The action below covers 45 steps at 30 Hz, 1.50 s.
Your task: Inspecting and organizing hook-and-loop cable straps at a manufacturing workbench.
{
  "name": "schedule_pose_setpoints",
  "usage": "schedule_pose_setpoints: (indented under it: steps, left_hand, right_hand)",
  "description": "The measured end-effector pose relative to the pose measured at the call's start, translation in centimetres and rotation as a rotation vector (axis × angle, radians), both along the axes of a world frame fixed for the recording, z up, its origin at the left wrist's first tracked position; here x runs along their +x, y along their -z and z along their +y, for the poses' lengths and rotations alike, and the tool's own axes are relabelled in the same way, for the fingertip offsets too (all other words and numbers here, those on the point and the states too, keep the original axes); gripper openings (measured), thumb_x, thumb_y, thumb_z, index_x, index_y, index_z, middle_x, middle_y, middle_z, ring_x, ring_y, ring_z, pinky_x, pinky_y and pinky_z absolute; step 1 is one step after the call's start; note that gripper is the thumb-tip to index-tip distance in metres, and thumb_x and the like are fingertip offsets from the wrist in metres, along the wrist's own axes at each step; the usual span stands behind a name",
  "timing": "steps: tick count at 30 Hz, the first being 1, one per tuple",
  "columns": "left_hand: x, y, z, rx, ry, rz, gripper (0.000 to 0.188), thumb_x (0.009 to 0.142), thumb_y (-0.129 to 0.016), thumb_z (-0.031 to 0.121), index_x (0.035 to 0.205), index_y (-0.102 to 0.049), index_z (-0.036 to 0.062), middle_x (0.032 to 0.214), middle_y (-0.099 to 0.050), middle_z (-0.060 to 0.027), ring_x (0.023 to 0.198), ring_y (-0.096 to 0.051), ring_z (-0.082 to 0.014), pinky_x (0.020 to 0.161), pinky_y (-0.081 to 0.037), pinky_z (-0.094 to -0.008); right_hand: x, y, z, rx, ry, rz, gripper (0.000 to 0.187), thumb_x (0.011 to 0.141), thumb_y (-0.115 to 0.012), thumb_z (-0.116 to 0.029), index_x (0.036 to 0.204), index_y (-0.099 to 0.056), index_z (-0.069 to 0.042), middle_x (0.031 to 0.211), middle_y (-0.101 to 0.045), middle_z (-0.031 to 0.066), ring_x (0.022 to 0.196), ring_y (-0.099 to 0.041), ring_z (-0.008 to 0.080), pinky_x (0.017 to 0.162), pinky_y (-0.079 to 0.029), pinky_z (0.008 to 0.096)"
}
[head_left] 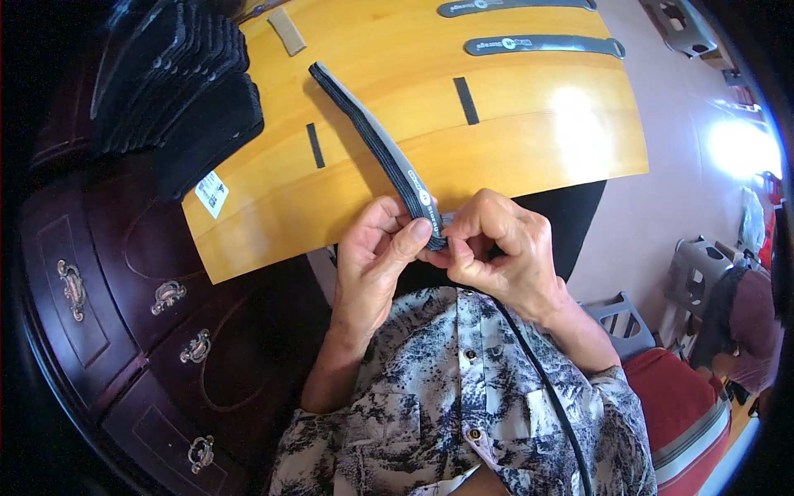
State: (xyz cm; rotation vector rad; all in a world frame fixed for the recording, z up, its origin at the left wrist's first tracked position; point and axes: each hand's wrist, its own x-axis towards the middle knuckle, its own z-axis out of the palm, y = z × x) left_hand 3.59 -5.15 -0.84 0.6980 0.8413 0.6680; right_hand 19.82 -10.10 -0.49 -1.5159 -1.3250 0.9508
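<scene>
My left hand (372, 256) is closed around the near end of a long black and grey strap (372, 136), thumb on top. Several black layers show along the strap's edge, and pale printing runs over its grey face. It slants up and away to the left above the table, its far tip raised. At the near end, my right hand (509, 256) pinches with thumb and forefinger against the strap. A small greyish bit (447, 219) shows between the hands; its kind is unclear. The fingers partly hide the strap's near end.
Two grey straps (546, 45) lie at the back right of the yellow wooden table (538, 149). Two short black strips (466, 101) and a tan piece (287, 31) lie farther left. A stack of black straps or pads (178, 83) covers the left edge, beside a white label (212, 194). Dark drawers (132, 289) stand left.
</scene>
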Motion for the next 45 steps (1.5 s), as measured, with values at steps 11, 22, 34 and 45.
schedule_pose_setpoints:
  steps: [11, 22, 34, 45]
  left_hand:
    - [-1.3, -1.1, -0.7, 0.062, 0.031, 0.046, 0.029, 0.09, -0.06, 0.001, 0.116, -0.049, -0.0047, 0.105, -0.062, -0.0125, 0.095, -0.063, -0.0161, 0.082, -0.056, -0.0306]
    - [-1.1, -0.3, -0.9, 0.194, 0.078, 0.091, 0.032, 0.087, -0.06, -0.008, 0.117, -0.049, -0.0045, 0.105, -0.063, -0.0104, 0.097, -0.062, -0.0136, 0.087, -0.051, -0.0269]
    - [-1.5, -0.5, -0.9, 0.014, 0.047, -0.029, 0.036, 0.086, -0.062, -0.003, 0.119, -0.047, -0.0038, 0.108, -0.058, -0.0078, 0.097, -0.058, -0.0108, 0.087, -0.049, -0.027]
    - [-0.9, -1.0, -1.7, 0.17, -0.075, 0.012, 0.036, 0.083, -0.057, -0.006, 0.117, -0.047, -0.0009, 0.107, -0.055, -0.0051, 0.096, -0.056, -0.0096, 0.087, -0.047, -0.0253]
  right_hand:
    - [0.4, -0.9, -0.6, 0.279, -0.2, -0.267, 0.018, 0.077, -0.07, -0.008, 0.09, -0.063, 0.001, 0.078, -0.056, 0.0104, 0.071, -0.061, 0.0253, 0.06, -0.053, 0.0351]
    - [-0.1, 0.0, -0.5, 0.16, -0.112, -0.19, 0.013, 0.071, -0.067, -0.002, 0.077, -0.056, -0.003, 0.071, -0.055, 0.0112, 0.06, -0.059, 0.0293, 0.052, -0.05, 0.036]
    - [-1.3, 0.2, -0.2, 0.145, -0.029, -0.055, 0.017, 0.066, -0.067, 0.002, 0.066, -0.051, -0.004, 0.062, -0.05, 0.0083, 0.052, -0.055, 0.0203, 0.047, -0.046, 0.0316]
    - [-2.5, 0.2, 0.1, 0.349, 0.014, -0.249, 0.017, 0.066, -0.066, -0.001, 0.07, -0.05, -0.005, 0.063, -0.046, 0.0088, 0.055, -0.053, 0.026, 0.048, -0.045, 0.036]
